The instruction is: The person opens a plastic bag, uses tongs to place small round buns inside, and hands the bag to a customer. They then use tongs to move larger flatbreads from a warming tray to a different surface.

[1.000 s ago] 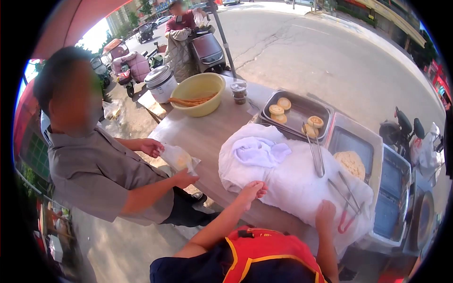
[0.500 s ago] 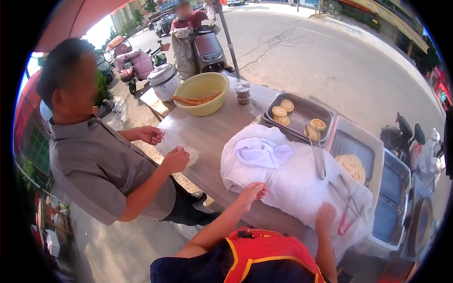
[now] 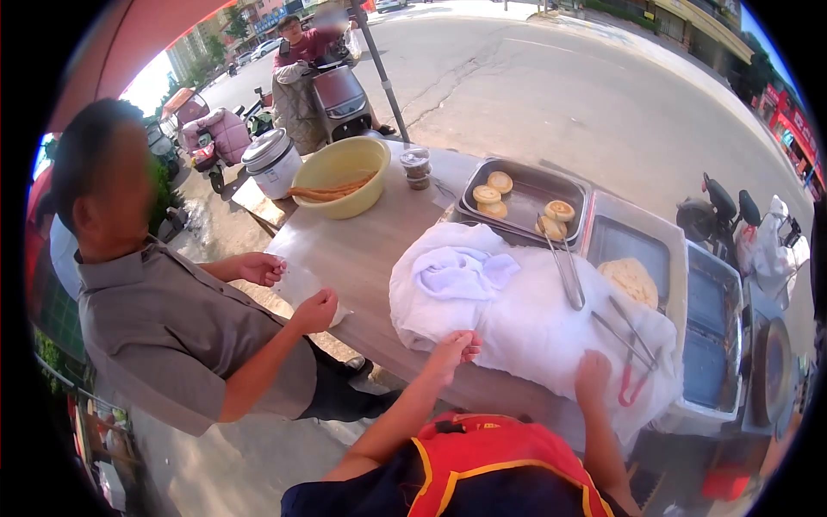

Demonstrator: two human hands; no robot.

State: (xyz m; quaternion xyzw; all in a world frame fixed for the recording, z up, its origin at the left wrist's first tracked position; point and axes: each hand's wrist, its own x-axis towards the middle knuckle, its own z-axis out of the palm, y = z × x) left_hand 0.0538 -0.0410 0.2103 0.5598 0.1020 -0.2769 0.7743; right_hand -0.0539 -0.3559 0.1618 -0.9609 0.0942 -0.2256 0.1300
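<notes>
My left hand [image 3: 457, 351] hovers by the near edge of a thick white cloth [image 3: 538, 314], its fingers loosely curled with nothing visible in them. On the cloth's right part rests my right hand [image 3: 593, 372], curled into a loose fist; whether any fabric is in its fingers is hidden. Just right of it lie red-handled tongs [image 3: 636, 362]. A folded pale lilac towel [image 3: 461, 274] sits on top of the cloth. Metal tongs [image 3: 567, 280] reach from the cloth into a steel tray [image 3: 534, 185] holding several round flatbreads [image 3: 500, 182].
A co-worker at left holds a clear plastic bag [image 3: 301, 289] over the table [image 3: 362, 267]. Behind stand a yellow basin [image 3: 349, 168] with fried dough sticks, a lidded jar [image 3: 416, 168] and a white pot [image 3: 271, 162]. Dough [image 3: 629, 280] lies in the right-hand tray. A person sits on a scooter [image 3: 340, 95].
The view has shifted, so most things appear a little further left. Both my hands keep about the same place at the cloth. The co-worker still holds the bag.
</notes>
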